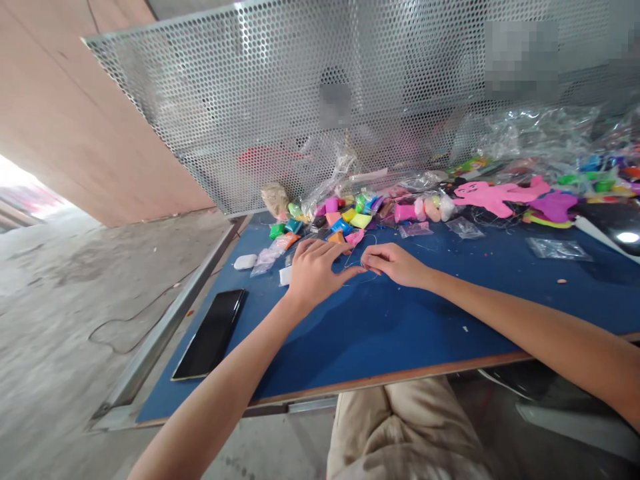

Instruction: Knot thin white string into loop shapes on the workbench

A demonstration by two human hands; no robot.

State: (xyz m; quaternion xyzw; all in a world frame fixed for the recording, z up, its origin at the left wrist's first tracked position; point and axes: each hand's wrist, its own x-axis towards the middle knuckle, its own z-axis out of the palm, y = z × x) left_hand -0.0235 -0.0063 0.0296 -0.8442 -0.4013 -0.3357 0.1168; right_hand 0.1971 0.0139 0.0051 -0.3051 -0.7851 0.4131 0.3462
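Trousers (395,420), beige, below table (400,327). Left hand (317,269): thumb, fingers parted. Right hand (397,264): fingertips pinched, apparently on thread (376,241). Thread: likely light, springy, slippery; best gripped near end.

Beige trousers (400,420), bare forearms (235,387)

The trousers are made of plain, softly creased cloth, with folds gathered in the middle. At the near edge, rumpled cloth (400,469) is seen; whether it belongs to the trousers or to a top cannot be told. The left grip (315,270) and the right grip (397,265) are each formed by a bare, slim-fingered hand.
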